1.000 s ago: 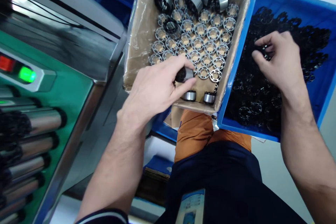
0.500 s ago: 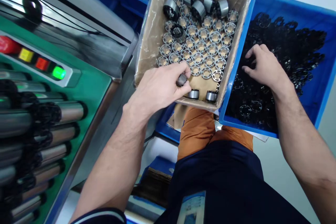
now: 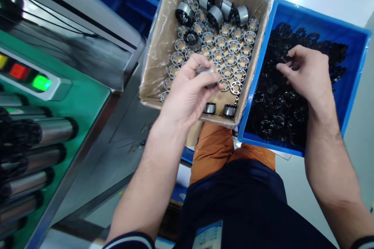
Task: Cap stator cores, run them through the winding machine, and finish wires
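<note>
The left hand (image 3: 187, 89) has just rolled over above the near part of the carton (image 3: 159, 54): half a second ago its back faced up and the core showed a dark end, whereas now the inner wrist shows and the core (image 3: 204, 71) presents a grey side. Thumb and fingers are pinched around the core, partly covering it, so it is up in the hand rather than set down in the carton; my reading is that it is being turned or looked over, and that this piece is still being handled. The right hand (image 3: 311, 68), as before, is over the bin (image 3: 355, 58) just to the right of the carton, its fingers bent among the black parts (image 3: 277, 120); whether it grips one I cannot tell. Inside the carton, little else differs from the earlier view: two upright cores (image 3: 230, 110) stand along the near wall, rows of rings (image 3: 233, 46) fill the middle, and tilted cores (image 3: 216, 16) lie on top toward the far wall.
</note>
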### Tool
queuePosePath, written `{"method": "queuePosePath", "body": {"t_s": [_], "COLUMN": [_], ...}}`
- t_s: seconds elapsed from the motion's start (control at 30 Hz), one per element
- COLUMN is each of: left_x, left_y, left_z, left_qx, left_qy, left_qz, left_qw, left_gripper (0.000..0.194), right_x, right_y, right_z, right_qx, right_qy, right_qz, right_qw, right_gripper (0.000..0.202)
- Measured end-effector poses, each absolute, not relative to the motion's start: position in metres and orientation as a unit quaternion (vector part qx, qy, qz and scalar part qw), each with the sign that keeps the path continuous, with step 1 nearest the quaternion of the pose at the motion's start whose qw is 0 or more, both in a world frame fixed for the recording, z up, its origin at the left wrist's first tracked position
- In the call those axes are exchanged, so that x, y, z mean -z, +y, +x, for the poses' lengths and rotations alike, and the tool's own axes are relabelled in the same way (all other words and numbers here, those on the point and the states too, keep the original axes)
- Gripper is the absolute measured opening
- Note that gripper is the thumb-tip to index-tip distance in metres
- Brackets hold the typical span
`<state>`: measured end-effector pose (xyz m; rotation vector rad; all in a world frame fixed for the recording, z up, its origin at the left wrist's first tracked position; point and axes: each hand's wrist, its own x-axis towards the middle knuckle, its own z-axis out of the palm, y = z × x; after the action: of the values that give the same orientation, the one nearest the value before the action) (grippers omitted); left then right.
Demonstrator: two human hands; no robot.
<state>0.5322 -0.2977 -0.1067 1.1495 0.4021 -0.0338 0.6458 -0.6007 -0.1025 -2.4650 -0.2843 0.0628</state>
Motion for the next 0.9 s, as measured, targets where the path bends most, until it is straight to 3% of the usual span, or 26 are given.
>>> {"method": "queuePosePath", "body": {"t_s": [0.13,0.27,0.37,0.43,0.6,0.77,0.9], "left_x": [0.114,0.107,0.099,0.098,0.104,0.106,0.104], "left_y": [-0.328,-0.354,-0.364,-0.365,-0.363,-0.362,-0.362], "left_z": [0.535,0.531,0.526,0.523,0.519,0.525,0.527], "left_qx": [0.053,0.061,0.017,0.010,-0.011,-0.062,-0.019], "left_qy": [0.189,0.165,0.140,0.125,0.087,0.121,0.117], "left_qz": [0.472,0.484,0.491,0.483,0.519,0.480,0.486], "left_qw": [0.860,0.857,0.860,0.866,0.850,0.867,0.866], "left_gripper": [0.024,0.070,0.081,0.076,0.042,0.051,0.055], "right_x": [0.083,0.072,0.069,0.069,0.069,0.062,0.066], "right_y": [-0.586,-0.565,-0.553,-0.547,-0.548,-0.562,-0.564], "right_z": [0.631,0.610,0.598,0.594,0.599,0.607,0.604], "right_qx": [-0.012,-0.063,-0.094,-0.109,-0.133,-0.197,-0.049], "right_qy": [-0.115,-0.180,-0.218,-0.246,-0.338,-0.369,-0.284], "right_qz": [-0.880,-0.807,-0.793,-0.795,-0.769,-0.734,-0.750], "right_qw": [0.460,0.560,0.561,0.544,0.526,0.536,0.596], "right_gripper": [0.041,0.035,0.028,0.028,0.023,0.019,0.014]}}
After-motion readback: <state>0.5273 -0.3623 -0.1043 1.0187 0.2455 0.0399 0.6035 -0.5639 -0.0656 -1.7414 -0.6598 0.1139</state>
